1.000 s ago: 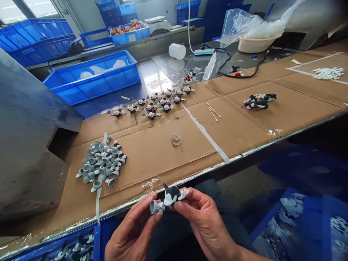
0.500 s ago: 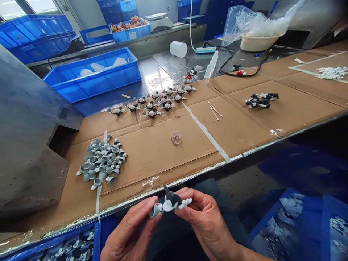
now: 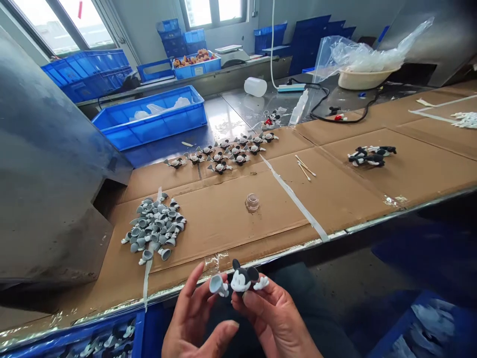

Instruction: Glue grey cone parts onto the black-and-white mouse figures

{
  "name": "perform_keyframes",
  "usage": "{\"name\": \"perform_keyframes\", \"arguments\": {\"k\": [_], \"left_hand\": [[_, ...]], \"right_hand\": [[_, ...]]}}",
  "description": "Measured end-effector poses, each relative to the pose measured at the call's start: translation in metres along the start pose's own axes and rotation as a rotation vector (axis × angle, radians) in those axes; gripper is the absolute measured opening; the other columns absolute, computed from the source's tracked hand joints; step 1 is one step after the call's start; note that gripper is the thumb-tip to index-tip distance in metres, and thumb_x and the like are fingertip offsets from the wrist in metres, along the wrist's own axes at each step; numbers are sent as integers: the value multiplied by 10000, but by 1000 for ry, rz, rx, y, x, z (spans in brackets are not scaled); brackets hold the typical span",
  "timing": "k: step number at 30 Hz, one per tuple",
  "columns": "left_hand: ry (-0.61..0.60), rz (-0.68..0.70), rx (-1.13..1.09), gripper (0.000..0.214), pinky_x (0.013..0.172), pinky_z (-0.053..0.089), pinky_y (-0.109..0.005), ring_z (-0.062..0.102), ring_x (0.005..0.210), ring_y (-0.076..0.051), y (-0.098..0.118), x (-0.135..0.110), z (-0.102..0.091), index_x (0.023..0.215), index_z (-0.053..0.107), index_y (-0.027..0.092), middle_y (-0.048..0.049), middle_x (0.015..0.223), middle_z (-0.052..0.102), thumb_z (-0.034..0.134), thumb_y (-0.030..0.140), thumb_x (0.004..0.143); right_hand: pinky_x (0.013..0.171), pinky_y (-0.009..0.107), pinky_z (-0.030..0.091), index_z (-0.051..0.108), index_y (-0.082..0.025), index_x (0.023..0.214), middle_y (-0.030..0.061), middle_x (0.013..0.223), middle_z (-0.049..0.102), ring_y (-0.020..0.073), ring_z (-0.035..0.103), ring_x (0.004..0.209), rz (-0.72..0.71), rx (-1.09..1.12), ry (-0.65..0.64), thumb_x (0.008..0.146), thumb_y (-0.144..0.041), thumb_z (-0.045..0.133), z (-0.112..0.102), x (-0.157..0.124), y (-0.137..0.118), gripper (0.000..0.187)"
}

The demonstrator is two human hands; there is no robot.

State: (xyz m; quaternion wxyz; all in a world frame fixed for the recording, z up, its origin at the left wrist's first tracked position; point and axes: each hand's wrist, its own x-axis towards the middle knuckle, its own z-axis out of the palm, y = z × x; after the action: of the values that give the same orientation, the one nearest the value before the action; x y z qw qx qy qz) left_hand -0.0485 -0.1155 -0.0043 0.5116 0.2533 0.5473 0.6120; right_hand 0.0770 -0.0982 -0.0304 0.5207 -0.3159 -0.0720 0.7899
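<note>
A small black-and-white cartoon mouse figure (image 3: 240, 281) is pinched between the thumb and fingers of my right hand (image 3: 274, 308), below the head. Its face is turned up toward me, with one white-gloved hand sticking out on the right. On its left side, a white glove bears a grey cone-shaped piece (image 3: 216, 285). My left hand (image 3: 201, 313) is spread around that side, thumb well apart from the fingers; some fingertips lie behind the cone, and whether they touch it I cannot tell. On the cardboard beyond sits a pile of grey cone-and-glove pieces (image 3: 156, 223).
Several similar mouse figures (image 3: 231, 151) lie in rows behind a small clear cup (image 3: 252, 202). Cotton swabs (image 3: 305, 168) and black-and-white body parts (image 3: 372, 155) lie further right. A blue bin (image 3: 122, 343) of parts stands below the table edge, left. A metal housing (image 3: 55, 174) borders the left.
My left thumb and fingers have come off the grey cone piece and spread apart. The figure has tilted, face and cone opening now toward me. The camera view has shifted up and left.
</note>
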Motion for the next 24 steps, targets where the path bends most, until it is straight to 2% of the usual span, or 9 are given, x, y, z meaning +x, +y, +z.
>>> {"name": "perform_keyframes", "arguments": {"k": [4, 7, 14, 16, 17, 19, 21, 22, 24], "left_hand": [[117, -118, -214, 595, 788, 606, -213, 774, 895, -220, -9, 3, 0, 996, 793, 261, -63, 974, 813, 1031, 309, 453], [165, -152, -278, 548, 800, 607, -233, 771, 911, -229, -14, 4, -12, 931, 797, 227, -77, 976, 808, 1035, 257, 438], [150, -100, -418, 378, 874, 557, -291, 729, 900, -208, -10, -16, -33, 988, 771, 183, -85, 944, 761, 933, 304, 669], [204, -69, -445, 465, 914, 544, -331, 717, 967, -242, -15, -24, -42, 1051, 753, 180, -106, 1015, 744, 932, 353, 658], [277, -39, -427, 523, 935, 536, -344, 703, 1013, -255, -18, -29, -49, 1090, 738, 193, -110, 1066, 731, 937, 380, 643], [512, 76, -273, 567, 964, 514, -335, 666, 1082, -241, -22, -43, -73, 1134, 713, 262, -76, 1142, 704, 939, 409, 635], [747, 272, 93, 432, 996, 474, -302, 628, 1094, -197, -15, -61, -104, 1083, 722, 334, -16, 1125, 696, 908, 386, 696], [778, 387, 344, 309, 1039, 436, -305, 604, 1125, -194, -6, -69, -122, 1043, 742, 341, -9, 1122, 699, 863, 356, 759], [640, 503, 802, 222, 1116, 362, -355, 565, 1179, -218, 21, -79, -155, 1030, 776, 369, -2, 1096, 736, 804, 320, 815]], "right_hand": [[883, 282, 573, 801, -195, 878, 48, 940, 786, 174, 727, 865, 56, 47, -25, 632, -239, 983, 6, 4, 18, 309], [951, 359, 559, 782, -189, 860, 68, 949, 783, 234, 726, 941, 95, 11, -72, 641, -258, 977, 14, 4, 31, 302], [933, 379, 580, 804, -220, 926, 64, 988, 776, 256, 722, 976, 243, -112, -119, 675, -305, 957, 34, -2, 58, 306], [910, 364, 591, 809, -225, 938, 63, 1001, 774, 253, 720, 971, 284, -149, -123, 659, -320, 963, 42, -2, 67, 333], [896, 346, 596, 810, -227, 920, 56, 988, 775, 243, 722, 957, 300, -164, -119, 639, -322, 973, 45, -1, 73, 338], [874, 295, 594, 809, -225, 855, 37, 938, 777, 215, 725, 926, 324, -190, -110, 586, -308, 996, 52, 1, 87, 338], [873, 263, 583, 799, -213, 789, 22, 891, 775, 193, 728, 910, 355, -216, -119, 548, -298, 1010, 55, 4, 105, 332], [878, 262, 576, 793, -206, 769, 19, 871, 773, 190, 729, 908, 381, -232, -135, 540, -302, 1012, 55, 4, 115, 330], [899, 285, 562, 786, -196, 759, 20, 852, 772, 198, 732, 913, 454, -271, -186, 545, -323, 1009, 54, 4, 134, 334]]}}
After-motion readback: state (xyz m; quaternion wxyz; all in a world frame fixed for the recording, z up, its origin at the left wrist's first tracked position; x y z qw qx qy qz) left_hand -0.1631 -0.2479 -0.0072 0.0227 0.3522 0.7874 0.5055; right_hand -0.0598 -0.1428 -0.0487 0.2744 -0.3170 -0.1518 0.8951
